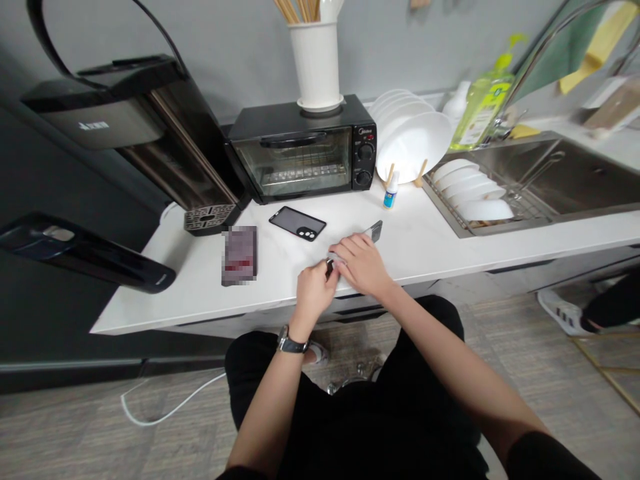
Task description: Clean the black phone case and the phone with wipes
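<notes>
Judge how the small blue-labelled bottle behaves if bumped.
Probably tippy: the small blue-labelled bottle stands upright on a narrow base. It looks light, likely plastic. Once down, its round body could roll on the smooth white counter.

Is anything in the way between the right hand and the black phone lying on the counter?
Nothing visible stands between the right hand and the black phone on the white counter. The left hand, pinching a small dark object, sits nearer the counter's front edge, just off that line.

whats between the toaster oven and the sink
In the head view, white plates stand in a wooden stand, with a small blue-labelled bottle in front of them.
</notes>
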`<action>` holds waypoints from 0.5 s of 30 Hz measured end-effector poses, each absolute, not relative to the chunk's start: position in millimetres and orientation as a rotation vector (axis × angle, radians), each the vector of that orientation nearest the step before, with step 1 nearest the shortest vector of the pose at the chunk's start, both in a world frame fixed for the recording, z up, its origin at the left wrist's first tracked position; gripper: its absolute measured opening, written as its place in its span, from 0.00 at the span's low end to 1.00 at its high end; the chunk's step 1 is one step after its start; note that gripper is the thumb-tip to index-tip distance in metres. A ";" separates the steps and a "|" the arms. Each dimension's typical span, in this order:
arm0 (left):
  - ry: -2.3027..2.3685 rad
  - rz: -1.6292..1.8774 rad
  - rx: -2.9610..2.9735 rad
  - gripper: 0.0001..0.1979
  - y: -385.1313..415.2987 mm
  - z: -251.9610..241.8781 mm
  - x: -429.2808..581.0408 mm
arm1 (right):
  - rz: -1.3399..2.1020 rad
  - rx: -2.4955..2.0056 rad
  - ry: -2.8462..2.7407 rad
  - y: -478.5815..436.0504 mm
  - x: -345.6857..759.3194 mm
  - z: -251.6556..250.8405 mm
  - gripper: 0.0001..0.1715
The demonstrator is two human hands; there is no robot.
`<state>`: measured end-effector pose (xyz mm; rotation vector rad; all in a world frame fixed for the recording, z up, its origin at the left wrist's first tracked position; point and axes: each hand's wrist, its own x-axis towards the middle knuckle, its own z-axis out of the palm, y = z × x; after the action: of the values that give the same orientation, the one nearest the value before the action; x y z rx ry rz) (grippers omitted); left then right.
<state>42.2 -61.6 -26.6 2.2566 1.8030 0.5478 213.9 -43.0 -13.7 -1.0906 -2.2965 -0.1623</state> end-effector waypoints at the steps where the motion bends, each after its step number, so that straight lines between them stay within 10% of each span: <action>1: 1.788 0.599 2.244 0.15 -62.3 -25.8 42.3 | -0.177 -1.152 -2.255 -37.6 220.6 -11.9 0.16; 15: 1.762 0.717 2.214 0.19 -62.7 -26.6 42.3 | -0.090 -1.680 -1.670 -7.0 228.3 -0.8 0.23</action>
<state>42.3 -62.7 -26.6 2.2139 1.7623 0.7173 228.3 -7.0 -0.8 -1.6803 -1.6698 -0.0904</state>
